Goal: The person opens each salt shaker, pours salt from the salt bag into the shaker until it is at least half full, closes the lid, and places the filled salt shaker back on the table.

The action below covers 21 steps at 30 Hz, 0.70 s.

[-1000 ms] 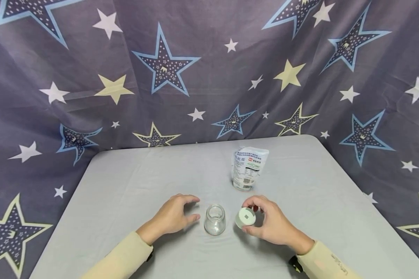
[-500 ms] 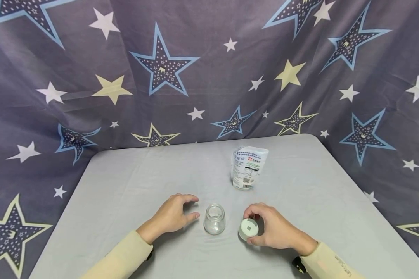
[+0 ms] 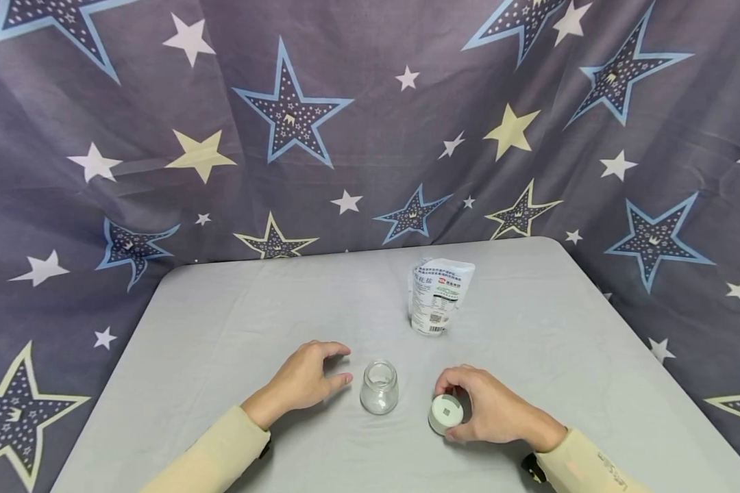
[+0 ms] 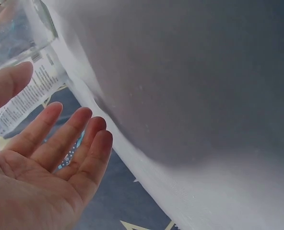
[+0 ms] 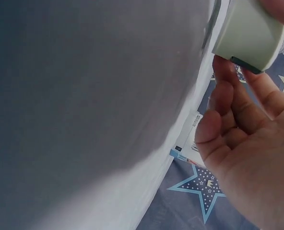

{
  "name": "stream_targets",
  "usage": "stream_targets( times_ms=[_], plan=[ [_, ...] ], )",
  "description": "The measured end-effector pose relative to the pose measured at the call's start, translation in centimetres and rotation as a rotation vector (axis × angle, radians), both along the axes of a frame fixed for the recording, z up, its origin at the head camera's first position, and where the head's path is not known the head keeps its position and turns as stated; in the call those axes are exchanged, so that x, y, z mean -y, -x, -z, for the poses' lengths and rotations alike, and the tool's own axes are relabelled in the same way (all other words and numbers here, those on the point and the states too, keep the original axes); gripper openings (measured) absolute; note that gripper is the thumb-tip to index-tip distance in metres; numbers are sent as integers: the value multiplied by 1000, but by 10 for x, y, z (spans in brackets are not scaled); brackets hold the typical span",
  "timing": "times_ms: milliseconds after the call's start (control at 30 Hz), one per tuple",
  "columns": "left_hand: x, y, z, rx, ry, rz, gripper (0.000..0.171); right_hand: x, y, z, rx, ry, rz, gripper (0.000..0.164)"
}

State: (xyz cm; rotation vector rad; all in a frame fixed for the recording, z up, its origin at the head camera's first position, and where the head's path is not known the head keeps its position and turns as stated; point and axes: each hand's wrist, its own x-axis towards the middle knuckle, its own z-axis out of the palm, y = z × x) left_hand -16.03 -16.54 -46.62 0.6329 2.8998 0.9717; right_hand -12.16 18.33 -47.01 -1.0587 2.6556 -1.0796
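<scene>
A small clear glass jar (image 3: 379,388) stands upright and uncapped on the table, between the two hands. To its right, my right hand (image 3: 490,405) pinches a pale green-white lid (image 3: 447,412) between thumb and fingers, at the table surface; the right wrist view shows the lid (image 5: 250,36) from the side. Left of the jar, my left hand (image 3: 306,375) has its thumb and fingers spread apart, touching nothing. In the left wrist view the left hand's palm (image 4: 41,191) shows bare, with part of the glass jar (image 4: 17,36) beyond the thumb.
A white printed pouch (image 3: 439,298) stands upright farther back, behind the jar and slightly right. The grey-covered table (image 3: 271,308) reaches back to a dark curtain (image 3: 370,123) patterned with stars.
My right hand has carried the lid rightward and nearer the front, away from the jar, and lowered it to the table. My left hand, the jar and the pouch have stayed put.
</scene>
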Motion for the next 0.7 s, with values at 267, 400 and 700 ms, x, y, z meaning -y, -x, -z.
stream_targets(
  times_ms=[267,400,700],
  plan=[
    [0,0,-1,-3,10,-15,41,-4,0,1,19,-28,-6,56],
    [1,0,0,-9,12,-20,40,-5,0,0,36,-56,-9,55],
    [1,0,-1,-10,4,-21,41,-4,-1,-3,70,-95,-12,56]
  ],
)
